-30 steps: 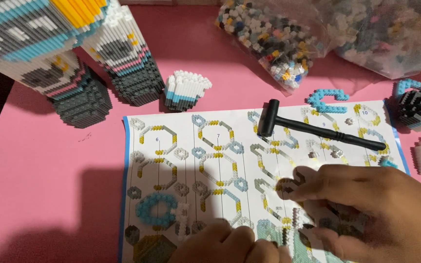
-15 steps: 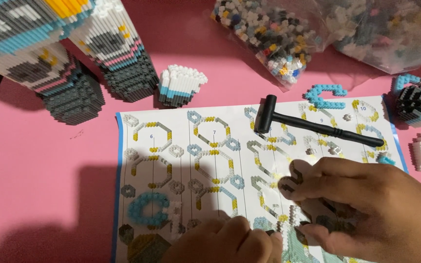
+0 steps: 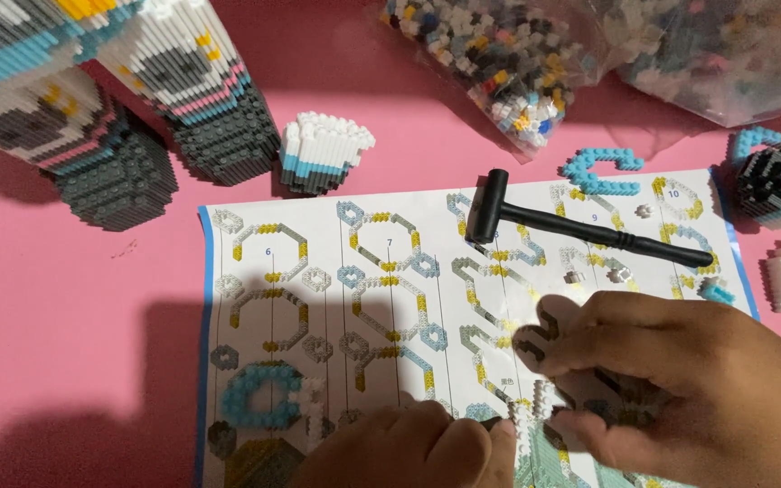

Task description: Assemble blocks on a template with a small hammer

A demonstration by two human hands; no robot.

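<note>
Compared with the earlier frames, both hands sit in nearly the same spot over the lower right of the instruction sheet (image 3: 318,271); the view has drifted, so the sheet and the black mallet (image 3: 580,226) read a little further left and the tall block towers (image 3: 119,99) fill more of the top left corner. Mallet untouched on the sheet, no change relative to the paper.

Right hand (image 3: 671,380) is curled, fingers bent down and pinched around a small white-and-grey block piece (image 3: 535,420), mostly hidden under the fingers. Left hand (image 3: 409,452) is low at the bottom edge, loosely closed, fingertips touching the same piece from the left; cannot tell if it grips or only steadies. The piece rests on the sheet, between the two hands, just below the mallet's handle.

Doing this step well, as I judge it: keep the piece flat on the paper, left hand bracing, right hand pressing straight down so the tiny studs seat evenly and the row does not buckle. Check against the printed diagram beside it before pushing.

Nearby: a blue ring build (image 3: 259,398) on the sheet's lower left, a small white-topped block (image 3: 323,149) above the sheet, bags of loose bricks (image 3: 499,63) at top, all on a pink tabletop (image 3: 65,316).
</note>
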